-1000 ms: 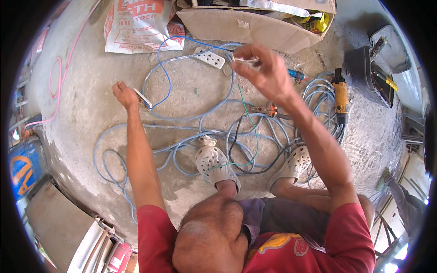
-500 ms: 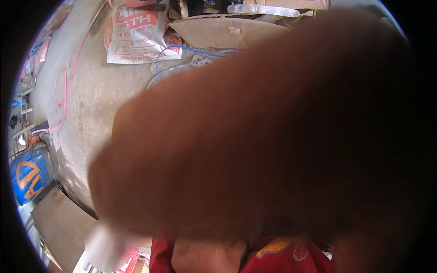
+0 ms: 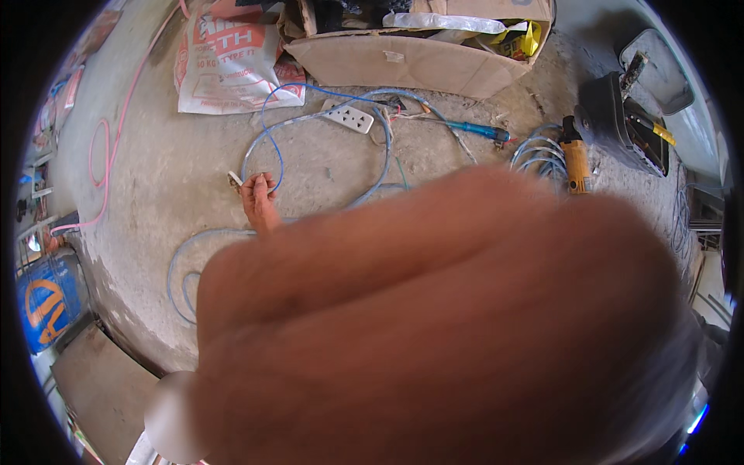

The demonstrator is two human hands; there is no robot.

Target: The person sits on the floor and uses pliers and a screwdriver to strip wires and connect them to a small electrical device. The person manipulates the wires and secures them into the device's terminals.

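Note:
My left hand [image 3: 260, 200] pinches a small white fitting [image 3: 234, 180], its fingertips beside a thin blue wire [image 3: 279, 163]. Very close to the camera, my right hand [image 3: 434, 325] is a large blur covering the lower middle and right of the view; its fingers are smeared. Loops of grey-blue cable [image 3: 386, 155] lie on the concrete floor around and beyond my left hand. A white socket strip [image 3: 349, 116] rests among the loops, with a blue screwdriver-like tool [image 3: 473, 129] to its right. My legs and feet are hidden.
A cardboard box [image 3: 403, 66] and a printed sack [image 3: 217, 89] are at the back. A yellow-and-black power tool [image 3: 575, 164] and a dark toolbox [image 3: 612, 116] lie at right. Pink hose [image 3: 112, 155], a blue container [image 3: 50, 298] and a board [image 3: 97, 387] are at left.
My right hand swung up close to the camera, then shifted lower, uncovering the box and tools again. My left hand moved slightly right, still with the white fitting.

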